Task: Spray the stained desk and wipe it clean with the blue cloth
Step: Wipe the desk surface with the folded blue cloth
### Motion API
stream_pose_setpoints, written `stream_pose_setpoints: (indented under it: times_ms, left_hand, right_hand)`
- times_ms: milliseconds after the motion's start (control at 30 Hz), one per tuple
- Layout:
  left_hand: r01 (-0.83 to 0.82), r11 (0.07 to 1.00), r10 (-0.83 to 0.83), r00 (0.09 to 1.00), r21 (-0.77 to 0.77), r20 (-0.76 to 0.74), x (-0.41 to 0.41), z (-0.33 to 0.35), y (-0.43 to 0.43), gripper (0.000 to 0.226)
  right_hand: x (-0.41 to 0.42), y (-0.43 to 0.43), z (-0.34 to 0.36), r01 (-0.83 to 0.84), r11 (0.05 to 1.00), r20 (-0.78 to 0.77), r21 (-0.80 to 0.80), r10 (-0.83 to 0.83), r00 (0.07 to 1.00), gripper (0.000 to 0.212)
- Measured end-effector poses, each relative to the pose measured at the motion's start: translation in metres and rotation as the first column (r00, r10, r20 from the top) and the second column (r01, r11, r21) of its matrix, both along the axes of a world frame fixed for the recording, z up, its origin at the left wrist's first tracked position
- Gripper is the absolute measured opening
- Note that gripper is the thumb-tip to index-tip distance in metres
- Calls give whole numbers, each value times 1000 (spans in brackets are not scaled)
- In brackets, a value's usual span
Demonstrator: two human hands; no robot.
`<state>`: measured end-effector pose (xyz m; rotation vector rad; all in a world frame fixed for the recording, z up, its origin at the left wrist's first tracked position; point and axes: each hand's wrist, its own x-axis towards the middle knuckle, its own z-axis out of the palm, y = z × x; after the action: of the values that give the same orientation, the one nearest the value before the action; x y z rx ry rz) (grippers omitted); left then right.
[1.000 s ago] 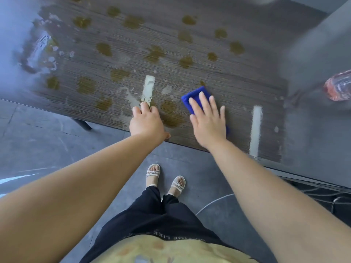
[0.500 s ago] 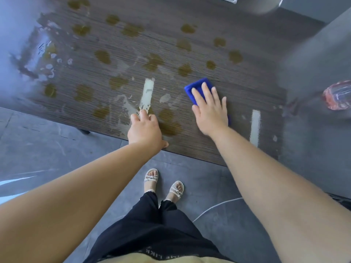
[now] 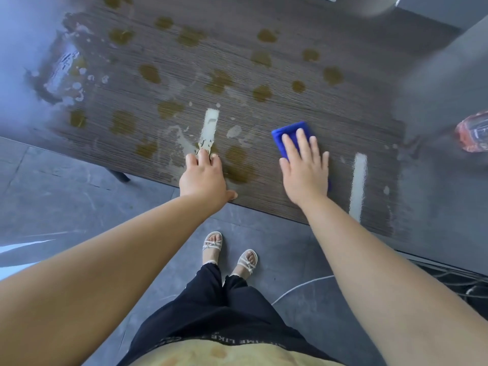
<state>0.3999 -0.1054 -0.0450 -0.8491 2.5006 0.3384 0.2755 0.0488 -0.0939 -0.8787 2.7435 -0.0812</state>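
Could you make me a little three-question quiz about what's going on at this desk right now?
1. True or false: the blue cloth lies flat under the right hand.
2. Where does the left hand rest? A) on the pink bottle B) on the near edge of the desk C) on the cloth
3. Fill in: the brown stains lie mostly to the ____ of the cloth.

Key: 1 true; 2 B; 3 left.
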Motion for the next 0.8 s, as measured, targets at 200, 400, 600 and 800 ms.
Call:
stream_pose_setpoints:
  times_ms: [200, 400, 600, 800]
  left_hand:
    - [-17, 999, 20, 996, 44, -84, 11, -6, 0, 89]
    - [-34, 992, 65, 965, 123, -255, 29, -3, -15, 77]
    - [-2, 1000, -1, 975, -13, -221, 53, -5, -34, 72]
    - [-43, 999, 45, 974, 13, -220, 56, -10, -36, 72]
  right_hand:
    - [75, 27, -2, -46, 999, -33, -10, 45, 998, 52]
    - [50, -27, 1, -307, 951, -11, -27, 306, 952, 50]
    - [64, 15, -4, -314, 947, -44, -65, 312, 949, 54]
    - [52, -22, -4, -287, 955, -35, -71, 285, 958, 50]
